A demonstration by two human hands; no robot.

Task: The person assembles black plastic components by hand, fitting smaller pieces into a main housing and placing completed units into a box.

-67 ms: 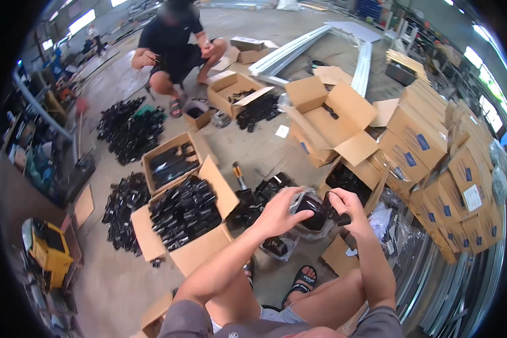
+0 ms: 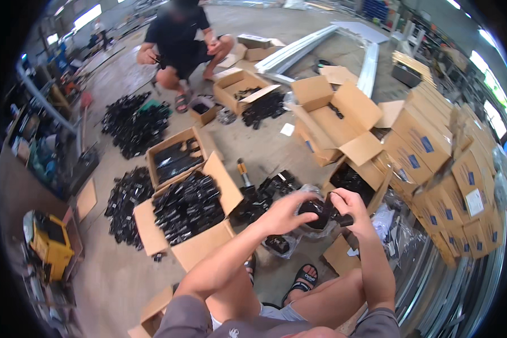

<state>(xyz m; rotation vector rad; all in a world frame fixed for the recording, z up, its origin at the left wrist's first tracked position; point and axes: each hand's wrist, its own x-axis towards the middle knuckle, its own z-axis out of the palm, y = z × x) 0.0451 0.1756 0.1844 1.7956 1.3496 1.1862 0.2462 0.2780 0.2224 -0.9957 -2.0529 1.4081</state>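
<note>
My left hand [image 2: 290, 213] curves round the side of a clear plastic bag [image 2: 319, 232] of black parts, thumb apart from the fingers. Beside it, my right hand [image 2: 350, 207] pinches a small black part [image 2: 343, 219] at the bag's right side; its exact kind is too small to tell. Another bag of black parts [image 2: 277, 244] lies just below my left hand. Loose black parts [image 2: 252, 205] lie on the floor to the left of the bags, near a tool with a yellow-and-black handle [image 2: 242, 169].
To the left, an open carton [image 2: 231, 188] holds many black parts, with heaps [image 2: 128, 205] beside it. An open carton [image 2: 343, 121] stands ahead and stacked cartons [image 2: 417, 135] rise at right, above long metal profiles [image 2: 434, 304]. A co-worker [image 2: 180, 45] squats at the far left.
The view has shifted slightly, so the surroundings sit a little further right. Both hands keep nearly the same pose at the bag.
</note>
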